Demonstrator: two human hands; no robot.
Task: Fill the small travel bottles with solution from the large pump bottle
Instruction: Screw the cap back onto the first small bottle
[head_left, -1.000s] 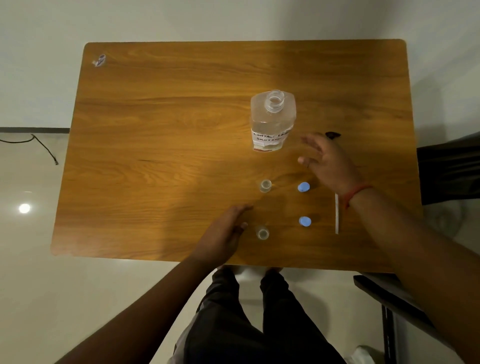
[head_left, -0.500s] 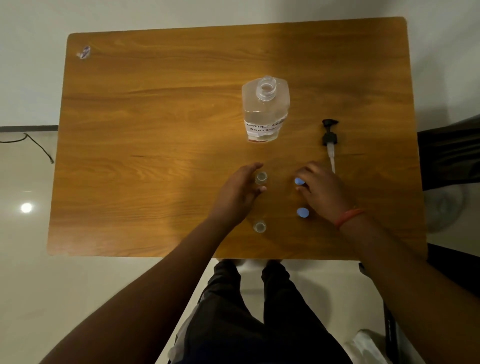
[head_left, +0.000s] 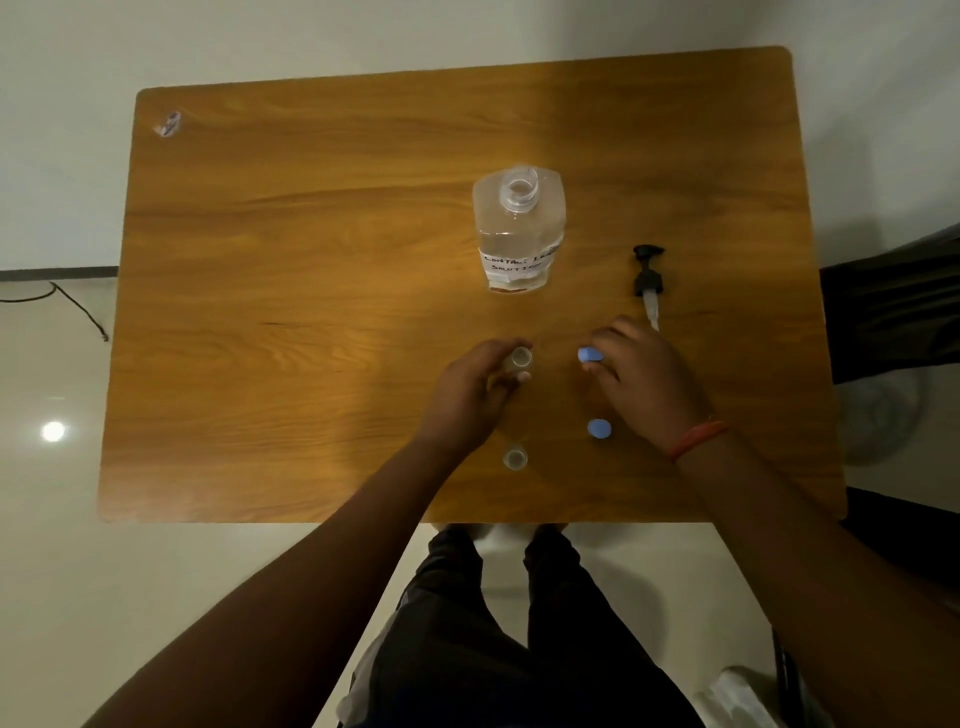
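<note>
On the wooden surface (head_left: 311, 312), toward its far middle, stands the large bottle (head_left: 518, 234), clear and partly full of liquid, its neck open and uncapped, a white handwritten label across its near face. To its right, well apart, the black pump head (head_left: 648, 273) lies flat with its pale tube pointing toward the person. Nearer the person, the left hand (head_left: 470, 397) has its fingers and thumb curled round the far small travel bottle (head_left: 521, 357), which stands upright with its mouth open. Just to the right, the right hand (head_left: 644, 382) pinches a blue cap (head_left: 589, 355) at its fingertips; whether that cap is lifted or touching the wood cannot be told. A red-orange band (head_left: 696, 439) circles the right wrist. Close to the near edge, a second small travel bottle (head_left: 515, 458) stands upright and open, untouched by either hand, and a second blue cap (head_left: 599, 429) lies beside the right hand's heel, to the right of that bottle. At the far left corner sits a small crumpled scrap (head_left: 168, 123), too small to identify. Below the near edge, the person's dark trousers (head_left: 498, 649) show against a pale floor (head_left: 78, 545).
</note>
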